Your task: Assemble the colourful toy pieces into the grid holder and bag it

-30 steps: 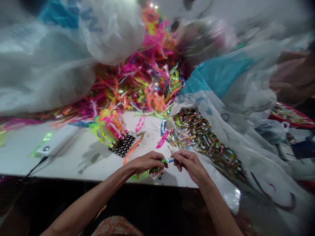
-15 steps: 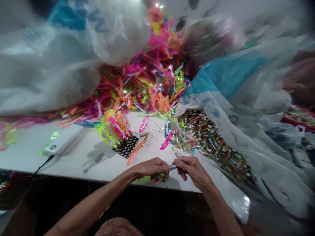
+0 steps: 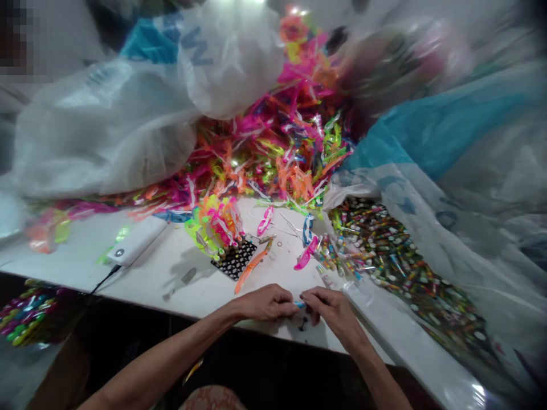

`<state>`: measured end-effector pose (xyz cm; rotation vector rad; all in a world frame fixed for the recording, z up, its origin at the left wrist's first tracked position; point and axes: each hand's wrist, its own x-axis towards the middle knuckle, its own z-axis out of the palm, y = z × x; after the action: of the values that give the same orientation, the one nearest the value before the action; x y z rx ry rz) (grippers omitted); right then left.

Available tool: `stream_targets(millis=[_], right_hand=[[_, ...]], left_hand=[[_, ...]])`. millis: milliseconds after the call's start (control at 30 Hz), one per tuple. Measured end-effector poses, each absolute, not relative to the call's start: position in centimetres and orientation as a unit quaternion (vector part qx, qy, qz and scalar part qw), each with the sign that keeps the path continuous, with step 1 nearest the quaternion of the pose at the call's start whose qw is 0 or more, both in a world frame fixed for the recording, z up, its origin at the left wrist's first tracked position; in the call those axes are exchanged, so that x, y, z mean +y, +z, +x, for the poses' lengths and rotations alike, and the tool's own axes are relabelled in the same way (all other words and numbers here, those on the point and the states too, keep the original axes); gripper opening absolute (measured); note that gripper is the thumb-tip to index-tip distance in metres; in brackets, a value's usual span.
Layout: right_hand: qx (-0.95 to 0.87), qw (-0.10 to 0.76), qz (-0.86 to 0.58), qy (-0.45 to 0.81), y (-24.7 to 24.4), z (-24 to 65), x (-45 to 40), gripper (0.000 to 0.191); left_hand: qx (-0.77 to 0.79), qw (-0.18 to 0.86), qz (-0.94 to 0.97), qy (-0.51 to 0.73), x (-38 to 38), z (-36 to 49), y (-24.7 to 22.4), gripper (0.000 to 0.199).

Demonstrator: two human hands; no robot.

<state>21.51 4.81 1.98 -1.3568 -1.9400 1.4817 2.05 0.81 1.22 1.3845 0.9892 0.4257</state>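
Observation:
My left hand (image 3: 267, 303) pinches one end of a small blue tube-like piece (image 3: 299, 304) near the table's front edge. At its other end are the closed fingertips of my right hand (image 3: 328, 306). The piece is too small to name exactly. Below the right hand, a small dark bit (image 3: 303, 324) shows against the table. Just beyond the hands, an orange strip (image 3: 253, 267) lies beside a black-and-white patterned block (image 3: 234, 261) with a bunch of neon plastic pieces (image 3: 217, 225) standing in it. A pink piece (image 3: 306, 254) lies ahead of my right hand.
A large heap of neon plastic strips (image 3: 273, 148) covers the back of the white table (image 3: 171, 285). To the right, many small coloured tubes (image 3: 397, 250) fill a clear plastic bag. A white power bank (image 3: 139, 242) with a black cable lies left; big white sacks (image 3: 106, 136) stand behind.
The view has shifted, so the table things appear further right. The green item under my left hand no longer shows. Both hands stay close together at the blue piece.

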Motion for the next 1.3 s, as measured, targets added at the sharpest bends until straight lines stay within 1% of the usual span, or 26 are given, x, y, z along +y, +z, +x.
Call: stream_targets(millis=[100, 167, 233, 267, 333, 467, 533, 633, 700, 833, 933, 1067, 1133, 1200, 1300], right_hand=[[-0.789, 0.189, -0.462, 0.358, 1.7, 19.2, 7.7, 0.024], [-0.843, 0.185, -0.442, 0.245, 1.9, 16.7, 9.8, 0.023], [-0.886, 0.145, -0.399, 0.187, 2.1, 13.9, 11.4, 0.028], [-0.898, 0.13, -0.383, 0.173, 2.1, 12.6, 11.9, 0.028], [-0.908, 0.117, -0.37, 0.156, 1.9, 10.9, 12.4, 0.023], [-0.906, 0.117, -0.385, 0.13, 1.4, 11.6, 12.2, 0.018], [-0.899, 0.124, -0.402, 0.122, 1.7, 13.4, 11.7, 0.017], [-0.885, 0.158, -0.426, 0.107, 2.8, 16.0, 10.8, 0.017], [-0.876, 0.179, -0.438, 0.096, 3.3, 17.3, 10.5, 0.017], [-0.84, 0.194, -0.489, 0.131, 3.0, 20.1, 10.3, 0.029], [-0.809, 0.157, -0.553, 0.124, 1.9, 23.5, 10.1, 0.026], [-0.794, 0.034, -0.602, 0.076, 0.4, 26.7, 9.3, 0.019], [-0.798, -0.001, -0.599, 0.059, -0.1, 26.7, 9.0, 0.019], [-0.803, -0.014, -0.595, 0.044, -0.1, 25.8, 8.9, 0.023], [-0.811, 0.0, -0.583, 0.038, 0.2, 24.1, 9.2, 0.029]], left_hand=[[0.509, 0.443, 0.723, 0.15, 1.2, 1.0, 1.8, 0.039], [0.563, 0.298, 0.76, 0.131, 1.5, 0.3, 2.1, 0.034], [0.632, 0.183, 0.744, 0.113, 1.8, -0.4, 1.7, 0.031], [0.666, 0.143, 0.725, 0.102, 1.9, -0.7, 1.3, 0.032], [0.709, 0.095, 0.694, 0.079, 2.2, -1.3, 0.1, 0.034], [0.714, 0.078, 0.693, 0.065, 3.2, -1.7, -1.5, 0.023], [0.707, 0.104, 0.692, 0.096, 3.7, -1.4, -1.2, 0.021], [0.693, 0.171, 0.684, 0.147, 4.1, -0.7, -0.1, 0.02], [0.692, 0.187, 0.679, 0.159, 4.0, -0.3, 0.5, 0.019], [0.699, 0.204, 0.675, 0.118, 3.0, -0.8, 0.8, 0.019], [0.705, 0.201, 0.671, 0.108, 2.6, -1.3, 0.9, 0.023], [0.682, 0.151, 0.699, 0.154, 5.3, 1.3, 1.6, 0.029], [0.66, 0.173, 0.717, 0.141, 7.8, 3.9, 1.7, 0.027], [0.645, 0.19, 0.727, 0.137, 10.4, 6.5, 1.3, 0.028], [0.639, 0.216, 0.725, 0.138, 12.9, 8.9, 0.6, 0.022]])
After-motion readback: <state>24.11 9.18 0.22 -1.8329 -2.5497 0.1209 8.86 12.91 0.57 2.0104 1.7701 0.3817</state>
